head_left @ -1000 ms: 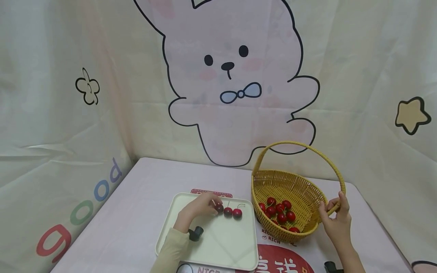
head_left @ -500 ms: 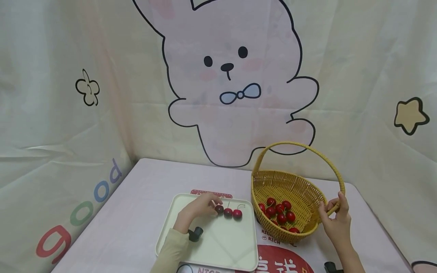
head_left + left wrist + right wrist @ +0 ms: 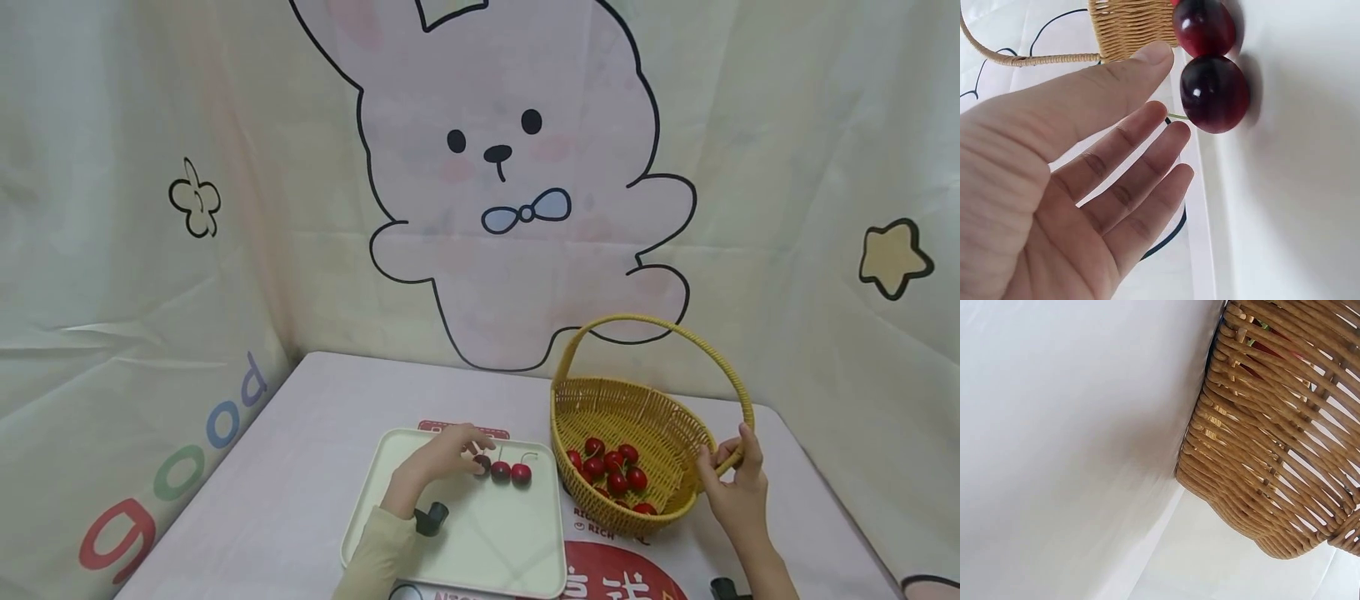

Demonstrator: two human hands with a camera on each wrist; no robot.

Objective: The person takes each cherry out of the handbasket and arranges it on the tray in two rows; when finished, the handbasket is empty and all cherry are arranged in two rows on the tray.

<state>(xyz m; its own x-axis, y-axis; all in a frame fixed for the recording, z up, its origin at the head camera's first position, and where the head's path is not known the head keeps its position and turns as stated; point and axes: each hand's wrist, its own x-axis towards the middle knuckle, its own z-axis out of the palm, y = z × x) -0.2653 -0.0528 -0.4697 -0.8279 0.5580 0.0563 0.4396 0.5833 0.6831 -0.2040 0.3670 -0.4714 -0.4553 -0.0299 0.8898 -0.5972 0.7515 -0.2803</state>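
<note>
Three dark red cherries lie side by side in a row near the far edge of the cream tray [image 3: 487,546]. My left hand [image 3: 442,452] is at the left end of this row, beside the leftmost cherry [image 3: 483,465] and partly overlapping it. In the left wrist view its thumb and fingers are spread, with a small gap to the nearest cherry [image 3: 1215,97], whose thin green stem points toward the fingertips. My right hand [image 3: 738,483] holds the yellow woven basket [image 3: 652,400] at the base of its handle. Only the basket's wicker side [image 3: 1266,437] shows in the right wrist view.
Several red cherries [image 3: 617,482] lie inside the basket, which stands right of the tray. A red printed mat [image 3: 622,571] shows under both. The white table [image 3: 247,517] meets a cloth backdrop [image 3: 517,292] with a cartoon animal behind and at the sides.
The fingers of my left hand have loosened and lifted slightly from the leftmost cherry. My right hand keeps its hold on the basket. The head view has tilted up a little.
</note>
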